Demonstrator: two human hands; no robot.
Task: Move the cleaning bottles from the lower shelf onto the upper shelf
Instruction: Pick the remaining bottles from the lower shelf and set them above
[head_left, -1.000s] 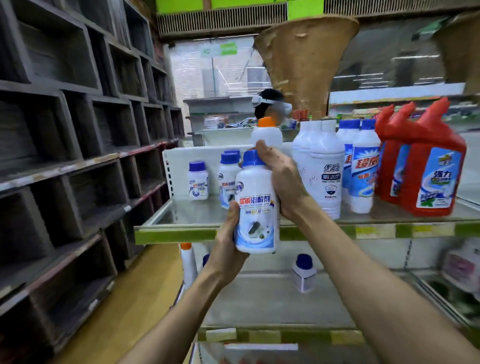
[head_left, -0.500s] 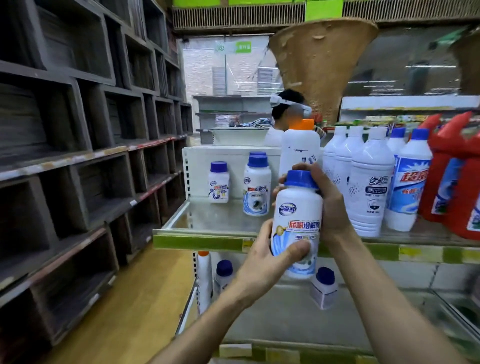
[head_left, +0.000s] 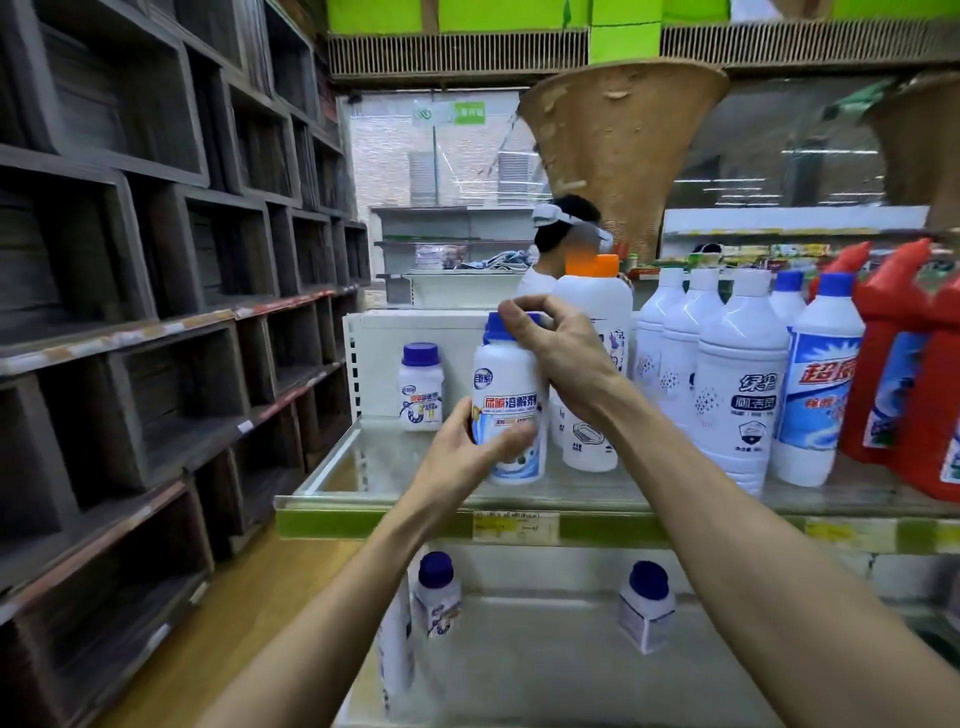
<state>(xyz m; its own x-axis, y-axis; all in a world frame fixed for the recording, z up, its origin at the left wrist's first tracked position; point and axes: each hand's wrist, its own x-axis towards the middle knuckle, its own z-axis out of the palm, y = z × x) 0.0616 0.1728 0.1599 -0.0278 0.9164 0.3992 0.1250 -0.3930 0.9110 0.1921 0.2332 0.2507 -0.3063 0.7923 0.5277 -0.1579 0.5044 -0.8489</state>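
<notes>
While I hold the white bottle upright over the front part of the upper shelf, my left hand wraps its lower body, thumb across the label, and my right hand pinches its blue cap from above. Its base sits low at the shelf's glass; I cannot tell whether it touches. Left of the bottle, further back, stands a small blue-capped bottle. Just behind the bottle to the right is an orange-capped bottle, then tall white bottles and red bottles. Below the bottle, on the lower shelf, stand two blue-capped bottles, well apart.
</notes>
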